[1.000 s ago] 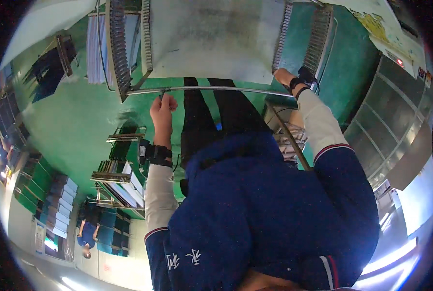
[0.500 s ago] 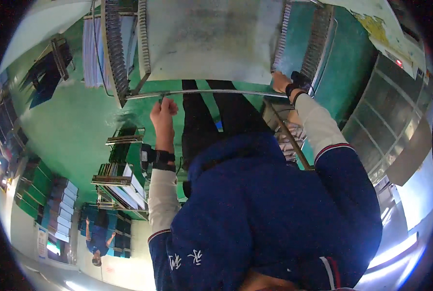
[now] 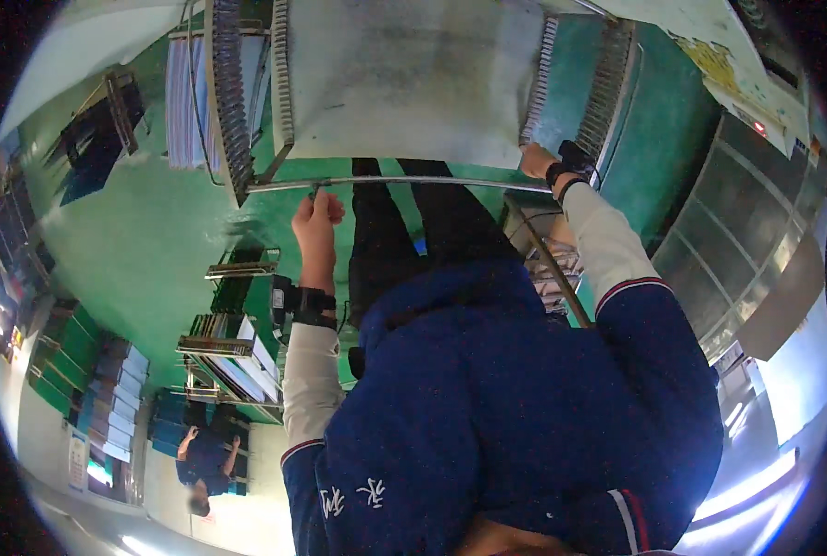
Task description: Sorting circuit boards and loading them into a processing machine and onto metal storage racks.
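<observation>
A large grey-white flat panel [image 3: 409, 83] stands in a metal rack, between two upright rows of closely spaced spring-like teeth [image 3: 282, 83]. A thin metal bar [image 3: 400, 180] crosses the rack just below the panel's lower edge. My left hand [image 3: 318, 222] is closed in a pinch at the left part of this bar. Some small dark thing shows at its fingertips, too small to name. My right hand [image 3: 537, 161] is closed at the panel's lower right corner, its fingers against the edge and just above the bar. Dark straps with small devices sit on both wrists.
Left on the green floor [image 3: 168, 278] stand a rack of upright pale sheets [image 3: 191, 102] and a rack of panels [image 3: 233, 357]. A wooden-edged cart [image 3: 548, 259] is close by my right side. Another person [image 3: 208, 459] stands far back left. A metal-framed screen [image 3: 738, 222] is at right.
Both hands stay at the same places on the rack, which sits slightly lower and further right in view. The person in the background has shifted a little to the right.
</observation>
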Tool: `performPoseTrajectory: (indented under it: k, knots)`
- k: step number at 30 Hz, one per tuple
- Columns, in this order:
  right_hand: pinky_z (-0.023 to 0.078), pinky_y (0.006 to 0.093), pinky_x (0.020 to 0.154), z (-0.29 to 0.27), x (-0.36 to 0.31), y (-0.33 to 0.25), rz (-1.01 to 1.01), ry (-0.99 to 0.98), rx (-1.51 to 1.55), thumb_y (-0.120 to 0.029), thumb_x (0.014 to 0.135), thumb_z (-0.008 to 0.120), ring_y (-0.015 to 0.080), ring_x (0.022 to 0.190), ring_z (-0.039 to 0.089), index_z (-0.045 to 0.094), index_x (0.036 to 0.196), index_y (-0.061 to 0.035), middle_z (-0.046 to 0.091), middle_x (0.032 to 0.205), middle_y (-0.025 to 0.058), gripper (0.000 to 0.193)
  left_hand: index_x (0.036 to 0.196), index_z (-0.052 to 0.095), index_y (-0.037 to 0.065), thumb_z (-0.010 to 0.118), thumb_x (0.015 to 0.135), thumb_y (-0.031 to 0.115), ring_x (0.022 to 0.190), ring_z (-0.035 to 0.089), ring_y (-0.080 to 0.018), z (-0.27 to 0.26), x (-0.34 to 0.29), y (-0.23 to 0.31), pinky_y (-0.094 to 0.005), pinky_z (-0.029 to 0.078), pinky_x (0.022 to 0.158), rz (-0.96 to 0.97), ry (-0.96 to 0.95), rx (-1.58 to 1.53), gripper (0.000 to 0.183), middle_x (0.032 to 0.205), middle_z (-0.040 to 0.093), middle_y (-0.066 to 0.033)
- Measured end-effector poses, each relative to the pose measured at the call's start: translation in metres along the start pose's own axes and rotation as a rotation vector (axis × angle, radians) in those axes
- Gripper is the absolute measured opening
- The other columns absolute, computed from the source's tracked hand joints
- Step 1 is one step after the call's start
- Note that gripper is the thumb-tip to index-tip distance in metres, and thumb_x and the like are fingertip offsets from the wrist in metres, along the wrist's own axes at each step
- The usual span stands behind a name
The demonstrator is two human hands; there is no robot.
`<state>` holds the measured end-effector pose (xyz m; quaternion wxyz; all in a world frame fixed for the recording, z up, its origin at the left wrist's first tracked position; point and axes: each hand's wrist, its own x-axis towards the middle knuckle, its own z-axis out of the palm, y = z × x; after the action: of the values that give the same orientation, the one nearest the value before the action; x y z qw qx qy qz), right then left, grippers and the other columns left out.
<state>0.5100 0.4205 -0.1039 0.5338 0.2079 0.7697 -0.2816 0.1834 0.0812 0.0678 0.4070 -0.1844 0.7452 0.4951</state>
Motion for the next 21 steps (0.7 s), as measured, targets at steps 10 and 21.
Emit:
performPoseTrajectory:
  k: [10,21]
  knots:
    - [0.047,0.0466,0.094,-0.01,-0.006,0.011,0.205,0.056,0.403,-0.01,0.077,0.06,0.0409,0.114,0.054,0.056,0.127,-0.0033,0.055,0.127,0.027,0.05,0.085,0.061,-0.003,0.062,0.094,0.027,0.063,0.056,-0.0116,0.004,0.003,0.014,-0.0269,0.045,0.057,0.003,-0.064,0.077,0.031,0.071,0.061,-0.0046]
    - [0.044,0.0479,0.099,0.0,0.025,0.045,0.155,0.38,0.273,-0.019,0.083,0.054,0.0425,0.112,0.053,0.062,0.112,0.0002,0.058,0.118,0.0218,0.036,0.082,0.061,-0.002,0.06,0.096,0.025,0.06,0.053,-0.0097,0.01,0.009,0.031,-0.0256,0.041,0.055,0.041,-0.068,0.201,0.031,0.067,0.059,-0.0043]
